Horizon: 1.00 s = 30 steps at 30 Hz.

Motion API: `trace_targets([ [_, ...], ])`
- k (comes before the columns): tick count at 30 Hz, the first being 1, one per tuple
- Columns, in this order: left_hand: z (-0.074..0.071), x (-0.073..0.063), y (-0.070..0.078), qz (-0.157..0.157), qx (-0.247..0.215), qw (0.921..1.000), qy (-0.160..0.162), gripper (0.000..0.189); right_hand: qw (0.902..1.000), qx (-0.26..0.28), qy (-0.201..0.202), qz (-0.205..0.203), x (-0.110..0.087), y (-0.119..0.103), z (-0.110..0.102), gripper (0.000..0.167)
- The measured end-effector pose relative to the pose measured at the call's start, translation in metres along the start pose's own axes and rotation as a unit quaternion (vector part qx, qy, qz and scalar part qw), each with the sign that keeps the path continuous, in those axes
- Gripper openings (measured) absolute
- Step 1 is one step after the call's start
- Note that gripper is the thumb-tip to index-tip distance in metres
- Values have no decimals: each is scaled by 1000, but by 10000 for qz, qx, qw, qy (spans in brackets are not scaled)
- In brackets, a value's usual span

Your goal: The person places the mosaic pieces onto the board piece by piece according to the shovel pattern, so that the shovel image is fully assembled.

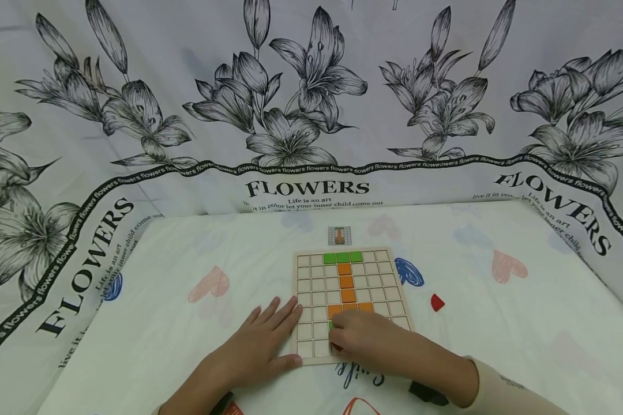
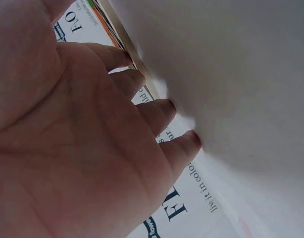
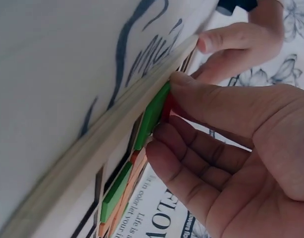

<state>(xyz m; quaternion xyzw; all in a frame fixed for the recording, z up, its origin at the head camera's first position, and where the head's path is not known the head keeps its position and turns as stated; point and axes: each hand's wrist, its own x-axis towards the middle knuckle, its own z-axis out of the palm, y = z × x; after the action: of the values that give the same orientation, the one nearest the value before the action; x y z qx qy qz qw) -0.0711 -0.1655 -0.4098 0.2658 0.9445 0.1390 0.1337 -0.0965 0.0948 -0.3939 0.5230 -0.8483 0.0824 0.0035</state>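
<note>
A wooden grid board (image 1: 304,284) lies on the cloth. Green square tiles (image 1: 342,257) form a short row at its far side, and orange tiles (image 1: 346,282) run down from it toward a wider orange row. My left hand (image 1: 262,340) rests flat at the board's left edge, fingers straight, fingertips and thumb along the rim. Over the near part of the board, my right hand (image 1: 366,340) pinches a small red piece (image 3: 167,107), mostly hidden by the fingers. Close below it in the right wrist view are a green tile (image 3: 153,116) and another green tile (image 3: 116,193).
Beyond the board lies a small picture card (image 1: 340,236) with a similar pattern. A red wedge-shaped piece (image 1: 437,302) sits on the cloth to the board's right. Behind, a flower-printed curtain (image 1: 311,132) hangs along the table's far edge.
</note>
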Motion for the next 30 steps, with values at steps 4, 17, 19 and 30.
trace_targets([
  [4, -2, 0, 1, 9, -3, 10000, 2, 85, 10000, -7, -12, 83, 0, 0, 1, 8],
  [17, -2, 0, 2, 44, -14, 10000, 2, 85, 9996, -281, -84, -2, -4, -2, 4, 13],
  [19, -2, 0, 2, 46, -9, 10000, 15, 85, 9988, -480, -86, -85, -7, -3, 4, 14],
  [30, -1, 0, 2, 53, 38, 10000, -24, 86, 9995, 279, -170, 57, -42, 2, -5, 7],
])
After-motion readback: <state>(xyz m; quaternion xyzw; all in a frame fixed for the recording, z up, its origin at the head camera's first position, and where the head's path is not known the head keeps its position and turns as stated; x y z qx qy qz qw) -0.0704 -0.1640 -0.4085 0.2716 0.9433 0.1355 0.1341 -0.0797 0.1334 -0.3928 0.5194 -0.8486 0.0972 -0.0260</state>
